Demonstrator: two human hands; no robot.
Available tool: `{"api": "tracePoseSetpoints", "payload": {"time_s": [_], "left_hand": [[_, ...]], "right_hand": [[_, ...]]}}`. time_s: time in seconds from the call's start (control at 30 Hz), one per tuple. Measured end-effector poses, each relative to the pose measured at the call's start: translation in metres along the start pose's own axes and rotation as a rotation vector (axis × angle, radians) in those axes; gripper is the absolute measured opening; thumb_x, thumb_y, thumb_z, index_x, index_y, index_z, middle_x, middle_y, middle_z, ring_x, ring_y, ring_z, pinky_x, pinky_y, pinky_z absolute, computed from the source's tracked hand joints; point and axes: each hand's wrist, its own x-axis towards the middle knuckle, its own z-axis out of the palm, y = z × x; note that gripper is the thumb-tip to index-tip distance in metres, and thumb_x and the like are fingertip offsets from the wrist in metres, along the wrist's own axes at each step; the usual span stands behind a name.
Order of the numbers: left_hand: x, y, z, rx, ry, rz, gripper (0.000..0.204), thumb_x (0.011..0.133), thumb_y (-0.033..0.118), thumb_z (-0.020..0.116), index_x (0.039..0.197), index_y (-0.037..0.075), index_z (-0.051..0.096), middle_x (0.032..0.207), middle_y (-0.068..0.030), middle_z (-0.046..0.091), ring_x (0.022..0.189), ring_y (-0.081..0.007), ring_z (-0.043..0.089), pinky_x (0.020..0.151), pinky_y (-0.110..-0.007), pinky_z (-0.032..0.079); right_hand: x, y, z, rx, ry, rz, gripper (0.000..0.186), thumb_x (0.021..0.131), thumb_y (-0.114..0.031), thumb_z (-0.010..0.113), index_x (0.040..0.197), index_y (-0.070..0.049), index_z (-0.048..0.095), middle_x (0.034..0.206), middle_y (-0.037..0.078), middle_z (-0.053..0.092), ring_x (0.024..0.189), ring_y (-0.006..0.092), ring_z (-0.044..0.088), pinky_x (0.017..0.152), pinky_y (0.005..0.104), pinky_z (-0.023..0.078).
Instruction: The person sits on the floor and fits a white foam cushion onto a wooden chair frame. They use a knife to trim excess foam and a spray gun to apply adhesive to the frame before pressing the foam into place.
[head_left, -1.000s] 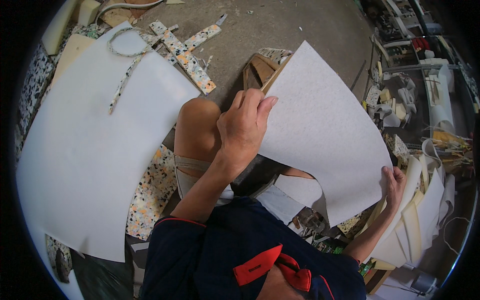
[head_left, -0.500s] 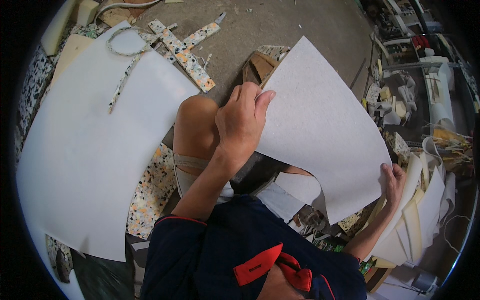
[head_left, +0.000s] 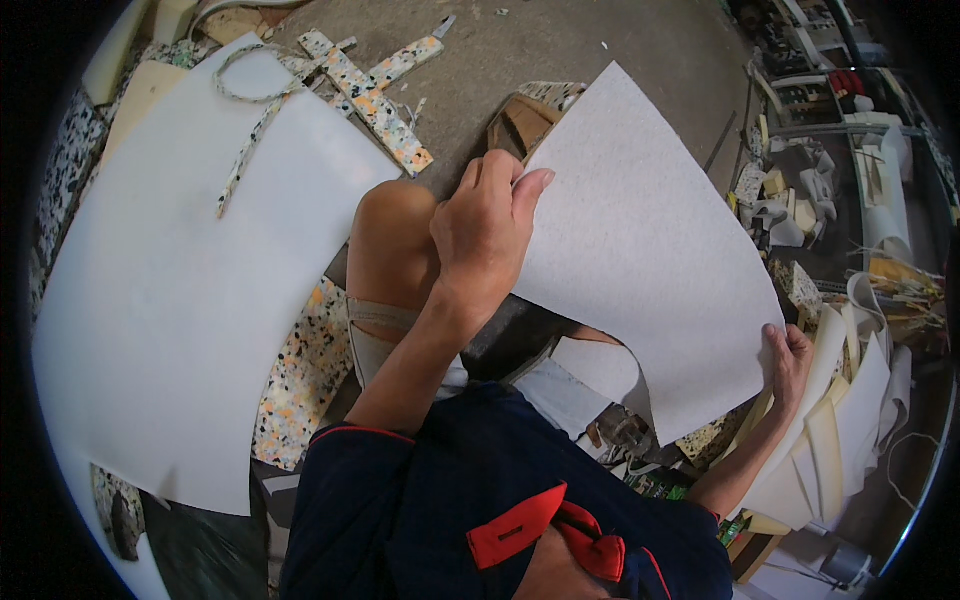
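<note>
Above grey floor (head_left: 570, 45), fingers gripping white sheet (head_left: 650, 240) with left hand (head_left: 487, 235) at its ten o'clock, right hand (head_left: 788, 362) at four.

Navy shirt (head_left: 430, 490) — red collar (head_left: 518, 527), red-edged short sleeves (head_left: 352, 475)

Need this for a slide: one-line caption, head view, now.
Left hand and right hand hold a pale sheet by its edges, a white sheet lying to the left.
</note>
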Motion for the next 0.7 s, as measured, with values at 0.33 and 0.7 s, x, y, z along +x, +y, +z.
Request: {"api": "tracePoseSetpoints", "payload": {"time_s": [0.33,0.7], "left_hand": [[-0.005,-0.002,-0.009,0.092,0.007,-0.077,0.038,0.090,0.032,0.076,0.101,0.004,0.052,0.081,-0.0108,0.061,0.070,-0.0295,0.066,0.060,-0.043,0.052],[-0.055,-0.026,-0.034,-0.528,-0.058,-0.268,0.030,0.085,0.005,0.079,0.101,0.002,0.053,0.068,-0.0029,0.059,0.058,-0.0037,0.050,0.052,-0.022,0.041]], "right_hand": [[-0.001,0.007,-0.002,0.011,-0.009,0.011,0.025,0.090,-0.024,0.077,0.078,-0.006,0.065,0.070,-0.008,0.055,0.063,0.0033,0.045,0.054,0.0221,0.034],[-0.003,-0.001,0.000,-0.020,-0.025,-0.013,0.027,0.089,-0.027,0.078,0.078,-0.006,0.066,0.070,-0.007,0.056,0.062,0.0033,0.044,0.055,0.0231,0.033]]}}
